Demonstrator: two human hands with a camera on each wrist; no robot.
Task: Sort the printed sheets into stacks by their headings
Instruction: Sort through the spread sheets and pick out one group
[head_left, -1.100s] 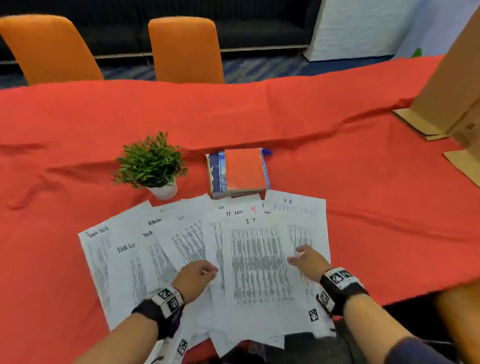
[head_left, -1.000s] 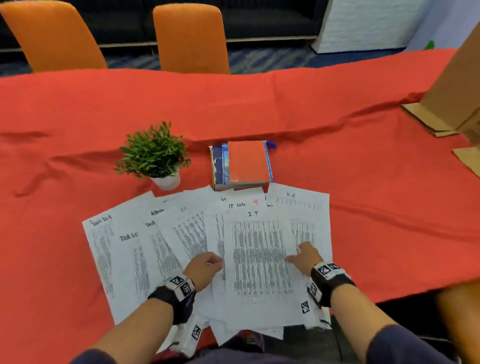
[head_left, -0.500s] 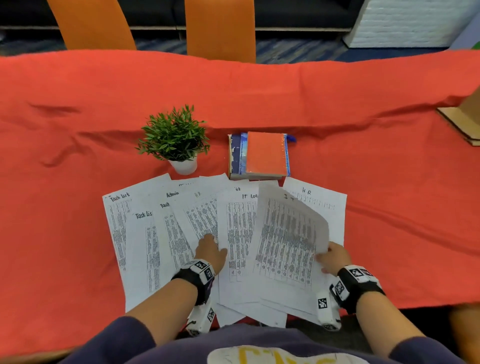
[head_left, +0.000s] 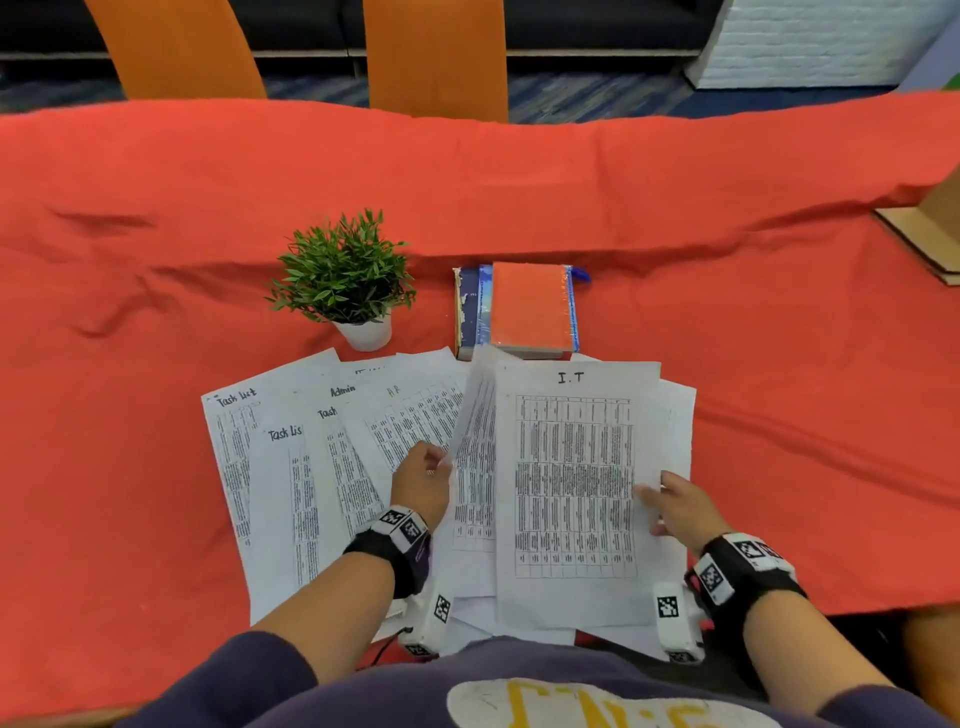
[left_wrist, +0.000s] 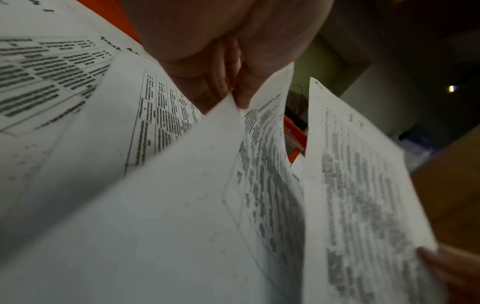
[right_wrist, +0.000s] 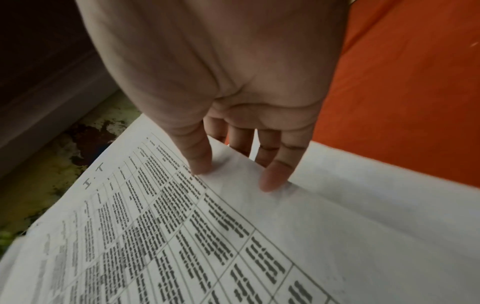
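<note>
Several printed sheets lie fanned on the red tablecloth (head_left: 156, 218), with headings such as "Task List" (head_left: 235, 400) and "Admin" (head_left: 343, 391). My right hand (head_left: 652, 493) pinches the right edge of the "I.T" sheet (head_left: 571, 483) and holds it above the pile. In the right wrist view the thumb (right_wrist: 198, 162) lies on top of the "I.T" sheet (right_wrist: 182, 226) and the fingers are under it. My left hand (head_left: 441, 465) pinches the left edge of another sheet (head_left: 474, 457), which is tilted up. The left wrist view shows that left hand (left_wrist: 235, 100) on that sheet's edge (left_wrist: 182, 185).
A small potted plant (head_left: 345, 280) and a stack of books (head_left: 524, 312) stand just behind the sheets. A cardboard box (head_left: 930, 228) sits at the right edge. Two orange chairs (head_left: 436, 57) stand beyond the table. The table's front edge is at my body.
My right hand has lifted the "I.T" sheet off the pile and moved it right. My left hand has taken the edge of the sheet beneath and raised it. My head has tilted down.
</note>
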